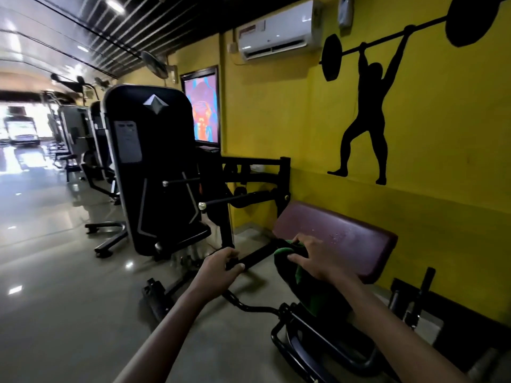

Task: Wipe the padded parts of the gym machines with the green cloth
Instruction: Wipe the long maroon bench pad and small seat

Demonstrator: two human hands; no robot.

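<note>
- While the left hand (221, 268) grips the black bar (257, 254), the right hand (315, 261) clutches the green cloth (287, 251).
- Maroon pad (345, 230) lies just beyond right fingers (297, 258), long axis running right.

The green cloth (300, 275) lies mostly hidden under the right hand (318, 261).

dim foreground | blown-out daylight far left | floor (55, 272) glare | wide-angle edge bending
</note>
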